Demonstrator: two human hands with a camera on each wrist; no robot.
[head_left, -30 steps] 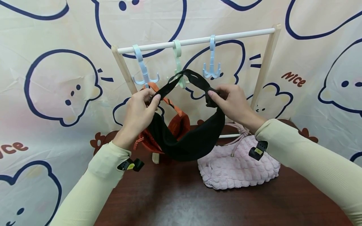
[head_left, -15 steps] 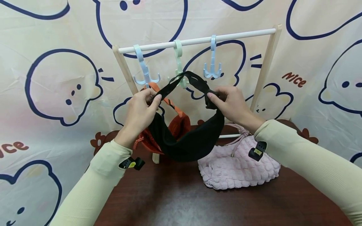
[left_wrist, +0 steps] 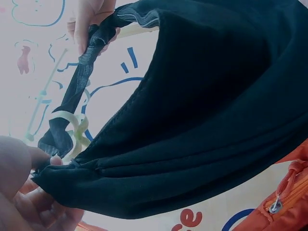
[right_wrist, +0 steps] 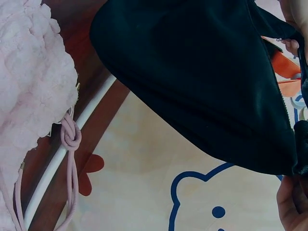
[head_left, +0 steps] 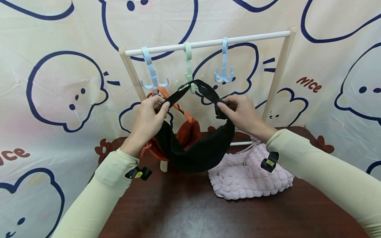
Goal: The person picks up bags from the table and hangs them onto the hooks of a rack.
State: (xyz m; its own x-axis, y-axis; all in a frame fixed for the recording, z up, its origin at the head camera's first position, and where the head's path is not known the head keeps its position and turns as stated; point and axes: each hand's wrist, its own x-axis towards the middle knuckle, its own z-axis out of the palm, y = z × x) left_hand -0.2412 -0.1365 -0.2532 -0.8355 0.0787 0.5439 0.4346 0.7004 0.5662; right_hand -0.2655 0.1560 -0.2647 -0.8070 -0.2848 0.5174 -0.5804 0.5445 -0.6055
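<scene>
A black zippered shoulder bag (head_left: 196,157) hangs between both hands in front of the rack. My left hand (head_left: 146,119) pinches its strap on the left, thumb on top. On the right, my right hand (head_left: 244,114) grips the strap near a knotted part. The top of the strap arches across the lower prongs of the pale green hook (head_left: 188,61); in the left wrist view a curved prong of the green hook (left_wrist: 67,116) overlaps the strap. The bag's opening (left_wrist: 192,82) faces the left wrist camera. Fingertips behind the strap are partly hidden.
A white rod (head_left: 253,37) on wooden posts carries blue hooks on the left (head_left: 150,67) and right (head_left: 224,62). An orange bag (head_left: 190,132) hangs from the left one, partly behind the black bag. A pink quilted bag (head_left: 253,178) lies on the brown table (head_left: 184,211).
Both hands and the black bag have lowered slightly, the right hand most. The strap's top has come down over the green hook's prongs. Both hands keep their grip.
</scene>
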